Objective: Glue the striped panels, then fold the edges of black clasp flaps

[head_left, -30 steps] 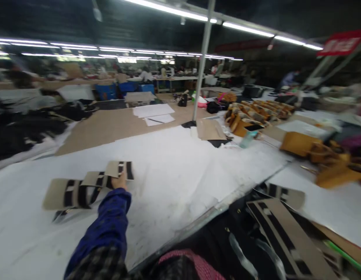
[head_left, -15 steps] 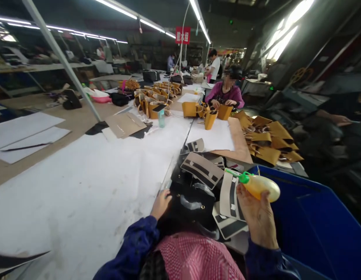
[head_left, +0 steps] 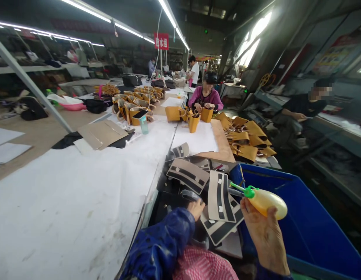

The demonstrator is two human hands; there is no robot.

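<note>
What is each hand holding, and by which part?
Right hand: the rounded, green-capped yellow plastic bottle, by its body. Left hand: cannot tell whether it grips anything.

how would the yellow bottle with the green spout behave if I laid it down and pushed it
The yellow bottle would probably roll, since its body is rounded. The green spout might make it swing off line. It seems fairly light: the right hand alone holds it.

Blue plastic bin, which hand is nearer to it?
Right. The right hand, holding a yellow squeeze bottle, appears at the left side of the bin; the left hand is farther left, over black material, with black-striped beige panels between.
</note>
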